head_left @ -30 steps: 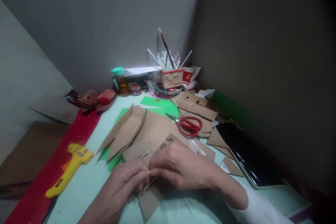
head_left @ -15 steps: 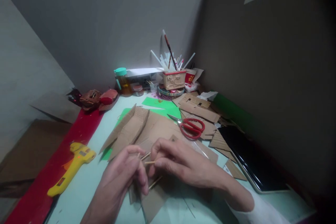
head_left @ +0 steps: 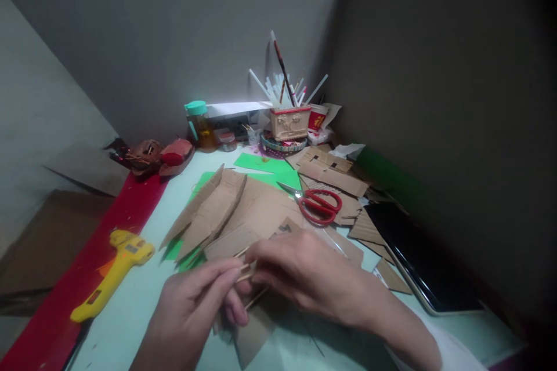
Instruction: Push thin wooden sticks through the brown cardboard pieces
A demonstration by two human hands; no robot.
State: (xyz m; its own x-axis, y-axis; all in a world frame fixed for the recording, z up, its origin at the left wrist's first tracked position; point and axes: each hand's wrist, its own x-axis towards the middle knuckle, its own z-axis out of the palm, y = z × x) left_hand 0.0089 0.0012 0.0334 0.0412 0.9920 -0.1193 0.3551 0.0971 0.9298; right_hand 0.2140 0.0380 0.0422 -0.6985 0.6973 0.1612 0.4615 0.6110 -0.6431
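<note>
Thin wooden sticks (head_left: 244,276) run between my two hands at the lower middle of the view. My left hand (head_left: 195,304) pinches one between thumb and forefinger, its other fingers curled below. From the right, my right hand (head_left: 300,272) bends over the sticks with its fingers closed; its fingertips are partly hidden, so what they grip is unclear. Another stick (head_left: 256,298) lies below, over a small cardboard piece (head_left: 255,336). Just beyond the hands is a flat cardboard sheet (head_left: 265,203), beside a folded cardboard shape (head_left: 217,203).
Red-handled scissors (head_left: 319,207) lie beyond my right hand. A yellow glue gun (head_left: 111,278) rests at the left, a black tablet (head_left: 422,261) at the right. Cardboard scraps (head_left: 335,177), a lidded bottle (head_left: 202,127) and a pen box (head_left: 290,123) stand farther back.
My left thumb and forefinger have closed on a stick. My right hand has turned more palm-down over the sticks. The whole view has shifted slightly.
</note>
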